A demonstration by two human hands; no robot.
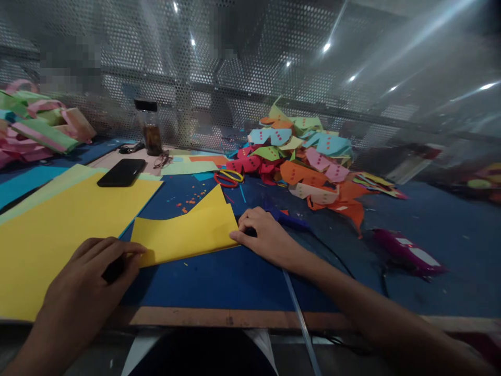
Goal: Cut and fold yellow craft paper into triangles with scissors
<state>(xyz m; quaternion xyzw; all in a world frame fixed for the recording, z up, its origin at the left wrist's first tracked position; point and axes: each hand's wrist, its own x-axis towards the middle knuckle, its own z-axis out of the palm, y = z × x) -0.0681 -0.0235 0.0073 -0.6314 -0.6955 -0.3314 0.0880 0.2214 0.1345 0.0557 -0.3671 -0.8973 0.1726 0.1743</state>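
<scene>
A folded sheet of yellow paper [188, 232] lies on the blue tabletop in front of me, its upper layer lifting to a peak at the back. My left hand [92, 277] pinches its left corner between thumb and fingers. At the right end, my right hand [266, 235] grips the edge with the thumb in front and fingers curled. Just behind that hand rests a dark blue glue gun [291, 219], partly hidden, with a cord running off to the right. A clear glue stick [299, 313] hangs over the table's front edge below my right wrist.
Large yellow sheets [58, 224] lie at left, bearing a black phone [122, 173]. Behind stand a lidded jar [152, 130] and red-and-yellow-handled scissors [229, 177]. Folded coloured paper pieces [309, 156] are heaped at back right; a purple packet [407, 253] lies farther right. More paper loops [43, 122] sit far left.
</scene>
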